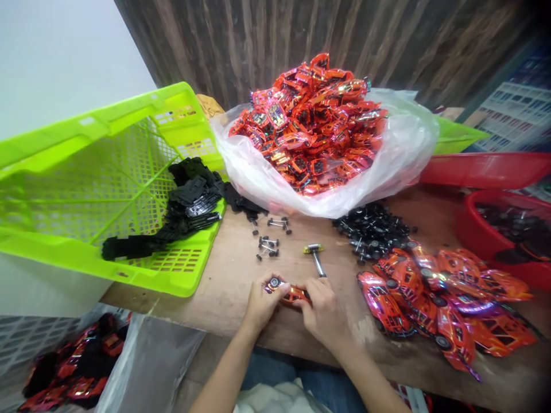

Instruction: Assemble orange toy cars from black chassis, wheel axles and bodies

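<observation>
Place: you are, it seems, in a small assembly workshop;
Workbench: it is of wood; a hammer lies on it before you;
Bag: it is heaped with many orange car shells, much alike;
Crate: it is green, of plastic, and carries black flat parts;
Axles with wheels: they lie in a pile;
Toy cars: a heap of them lies at your right.

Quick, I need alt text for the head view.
Left hand and right hand hold an orange toy car over a wooden table, a hammer beyond. Behind, a plastic bag brims with orange car shells; left, a green crate holds black parts; right, more orange cars lie piled.
</observation>
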{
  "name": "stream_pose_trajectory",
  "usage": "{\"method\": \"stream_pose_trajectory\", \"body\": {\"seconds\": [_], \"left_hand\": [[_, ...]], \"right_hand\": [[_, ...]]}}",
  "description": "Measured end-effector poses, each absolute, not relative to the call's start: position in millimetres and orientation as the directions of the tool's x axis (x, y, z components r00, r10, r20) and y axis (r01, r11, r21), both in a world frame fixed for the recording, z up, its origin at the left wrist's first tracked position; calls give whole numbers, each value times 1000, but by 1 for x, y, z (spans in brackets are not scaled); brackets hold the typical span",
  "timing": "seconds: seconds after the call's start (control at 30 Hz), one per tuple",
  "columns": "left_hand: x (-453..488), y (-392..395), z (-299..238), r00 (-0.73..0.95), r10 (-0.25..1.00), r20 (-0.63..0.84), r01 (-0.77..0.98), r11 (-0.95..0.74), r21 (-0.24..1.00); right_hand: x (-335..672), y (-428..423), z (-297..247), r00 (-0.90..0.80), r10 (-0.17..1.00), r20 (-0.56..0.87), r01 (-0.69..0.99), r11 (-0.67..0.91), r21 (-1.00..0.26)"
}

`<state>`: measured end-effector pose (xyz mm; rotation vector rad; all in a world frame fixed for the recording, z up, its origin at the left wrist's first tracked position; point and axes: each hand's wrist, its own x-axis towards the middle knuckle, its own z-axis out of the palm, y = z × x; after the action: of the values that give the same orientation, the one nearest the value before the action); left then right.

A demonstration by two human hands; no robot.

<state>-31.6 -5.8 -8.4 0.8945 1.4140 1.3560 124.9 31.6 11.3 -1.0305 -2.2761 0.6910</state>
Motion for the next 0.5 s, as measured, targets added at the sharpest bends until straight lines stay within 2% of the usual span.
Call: {"method": "stream_pose_trajectory", "body": {"seconds": [0.07,0.17,0.23,0.27,0.33,0.4,0.5], "left_hand": [[-37,-9,-6,-257,958,-128,-76,112,991],[-51,-16,0,-166,986,19,36,-13,999],[-59,-19,4,-91,989,117,170,-101,980],[-61,-20,5,-66,989,134,249,-113,962],[-61,-18,6,-63,990,123,396,-88,914],[-57,-14,4,-106,987,117,473,-54,879],[-49,-9,1,-105,984,145,398,-92,913]], "right_hand": [[125,38,11,-534,823,193,496,490,-717],[129,52,10,-520,847,-108,428,149,-892],[132,58,11,-536,810,-238,392,-11,-920],[133,59,12,-533,811,-240,392,-15,-920],[135,55,15,-515,847,-132,425,120,-897],[135,45,17,-550,834,48,449,343,-825],[133,29,15,-599,752,276,466,608,-643]]}}
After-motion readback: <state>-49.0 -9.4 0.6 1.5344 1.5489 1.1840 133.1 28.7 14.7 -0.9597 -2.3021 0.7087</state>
